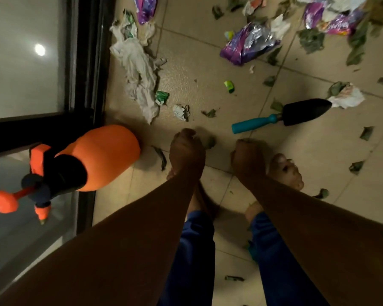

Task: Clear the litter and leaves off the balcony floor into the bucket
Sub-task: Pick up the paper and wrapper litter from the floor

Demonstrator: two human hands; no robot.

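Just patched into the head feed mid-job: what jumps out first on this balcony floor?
The big orange plastic pump sprayer stands at the left by the dark door frame. Crumpled purple foil wrappers and dry leaves lie scattered across the tiles at the top. A black trowel with a teal handle lies just beyond both clenched hands, left and right.

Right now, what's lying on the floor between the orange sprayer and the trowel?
In the head view, between the orange sprayer and the trowel lie a crumpled white scrap, a small leaf, and bare tile.
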